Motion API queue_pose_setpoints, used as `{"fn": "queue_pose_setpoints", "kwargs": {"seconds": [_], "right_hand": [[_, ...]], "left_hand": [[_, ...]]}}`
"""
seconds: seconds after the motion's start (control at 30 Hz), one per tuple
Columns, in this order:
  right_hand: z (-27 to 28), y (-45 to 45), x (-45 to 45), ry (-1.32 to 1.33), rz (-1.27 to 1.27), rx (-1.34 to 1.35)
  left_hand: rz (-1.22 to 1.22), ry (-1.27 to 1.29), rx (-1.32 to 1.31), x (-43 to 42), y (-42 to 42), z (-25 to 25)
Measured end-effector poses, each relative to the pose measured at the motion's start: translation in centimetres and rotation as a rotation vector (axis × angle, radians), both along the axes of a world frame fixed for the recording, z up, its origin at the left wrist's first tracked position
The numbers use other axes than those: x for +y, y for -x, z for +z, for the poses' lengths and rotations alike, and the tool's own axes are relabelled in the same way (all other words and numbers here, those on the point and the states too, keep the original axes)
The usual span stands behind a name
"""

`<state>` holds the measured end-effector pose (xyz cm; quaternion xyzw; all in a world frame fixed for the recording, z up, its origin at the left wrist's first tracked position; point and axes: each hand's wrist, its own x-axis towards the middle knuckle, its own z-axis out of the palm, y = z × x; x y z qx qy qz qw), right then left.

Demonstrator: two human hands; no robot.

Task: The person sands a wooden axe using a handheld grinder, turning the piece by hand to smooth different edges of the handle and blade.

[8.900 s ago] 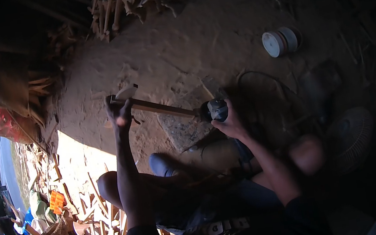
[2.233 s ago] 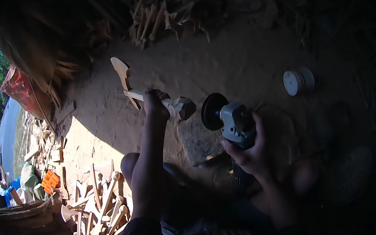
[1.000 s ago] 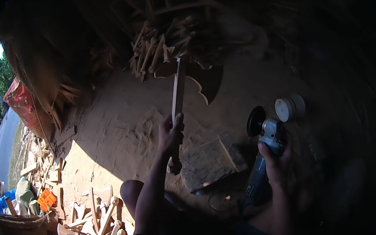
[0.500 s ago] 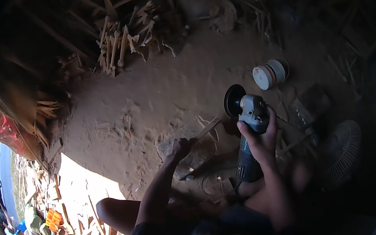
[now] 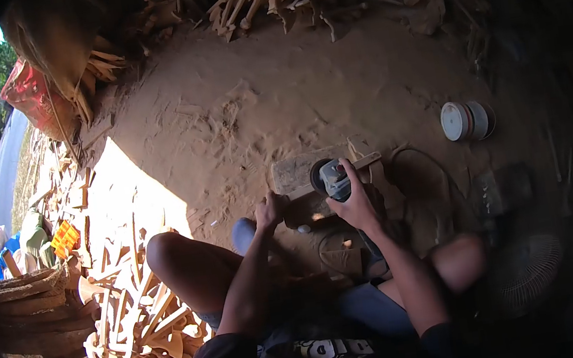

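Earthen floor (image 5: 253, 96), partly sunlit. Lower left: heap of carved wooden pieces (image 5: 144, 312). Centre: left hand (image 5: 269, 211), closed round left end of wooden bar (image 5: 298, 193), over stone slab (image 5: 291, 172); right hand (image 5: 359, 202), gripping angle grinder (image 5: 336, 181), disc (image 5: 317, 177) at the bar. Right: pale cylindrical container (image 5: 456, 121).

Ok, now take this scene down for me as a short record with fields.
Left hand: grips one end of a wooden piece
Right hand: holds an angle grinder
Disc: at the wooden piece; contact unclear
Beneath: flat block
Far right: white container
Lower left: sunlit pile of wooden parts
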<state>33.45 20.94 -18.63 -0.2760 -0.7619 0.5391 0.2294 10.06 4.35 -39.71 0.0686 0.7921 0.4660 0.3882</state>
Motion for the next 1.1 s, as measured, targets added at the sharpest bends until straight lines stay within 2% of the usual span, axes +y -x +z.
{"fn": "queue_pose_setpoints", "kwargs": {"seconds": [0.03,0.07,0.17,0.27,0.37,0.4,0.53,0.67,0.73,0.8,0.83,0.97,1.1], "right_hand": [[-0.8,0.6,-0.2,0.019,0.034,-0.033],[-1.5,1.2,-0.5,0.039,0.067,-0.068],[-2.0,2.6,-1.3,0.017,0.126,-0.169],[-2.3,3.6,-1.9,0.073,0.149,-0.262],[-2.8,4.5,-2.2,0.078,0.161,-0.294],[-3.0,4.7,-2.4,0.071,0.167,-0.284],[-3.5,5.0,-2.8,-0.167,0.165,-0.233],[-0.3,5.0,-3.0,-0.125,0.184,-0.47],[1.2,5.1,-3.1,-0.098,0.199,-0.614],[-1.3,4.5,-3.2,-0.156,0.163,-0.443],[-0.8,4.7,-3.5,-0.185,0.144,-0.357],[2.0,5.1,-3.1,-0.112,0.103,-0.729],[-2.2,3.7,-1.2,-0.169,-0.008,-0.586]], "left_hand": [[0.022,0.05,-0.012,0.3,-1.6,5.7],[0.041,0.101,-0.026,0.3,-2.6,9.0],[0.041,0.095,0.111,0.4,-2.5,6.9],[0.047,0.027,0.055,0.2,-2.7,7.1],[0.163,-0.165,0.171,0.7,-2.8,4.7],[0.171,-0.158,0.187,0.7,-3.0,4.4],[0.203,-0.154,0.233,0.7,-3.7,6.7],[0.21,-0.095,0.328,0.9,-3.7,7.5],[0.187,-0.081,0.304,0.9,-3.5,7.8],[0.172,-0.088,0.286,1.0,-3.2,8.1],[0.168,-0.086,0.286,0.9,-3.0,7.5],[0.15,-0.123,0.263,0.7,-2.0,5.9],[0.139,-0.166,0.197,0.4,-1.5,5.0]]}}
